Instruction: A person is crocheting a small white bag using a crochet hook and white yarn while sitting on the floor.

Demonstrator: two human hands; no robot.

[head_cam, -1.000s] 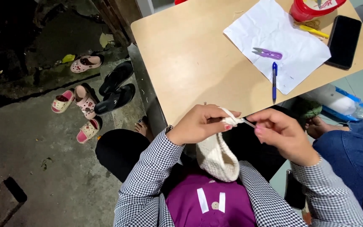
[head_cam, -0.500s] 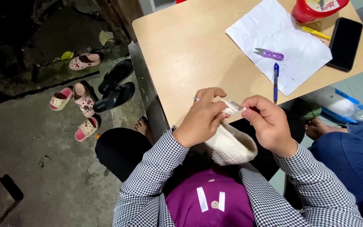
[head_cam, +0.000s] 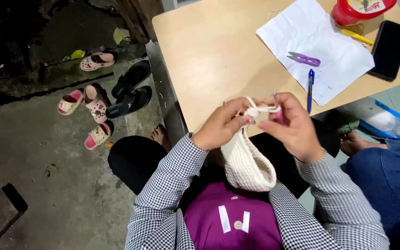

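Your left hand (head_cam: 223, 126) pinches the top edge of the cream crocheted pouch (head_cam: 247, 162) with fingers closed on it, while your right hand (head_cam: 295, 127) grips a pink crochet hook (head_cam: 278, 111) (yarn looped over it) just off the table (head_cam: 209, 55) edge, above your lap.

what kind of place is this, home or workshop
Most likely a home entrance or porch used for handcraft: sandals lie on a bare concrete floor beside a small wooden table, and both hands hold a cream crocheted piece.
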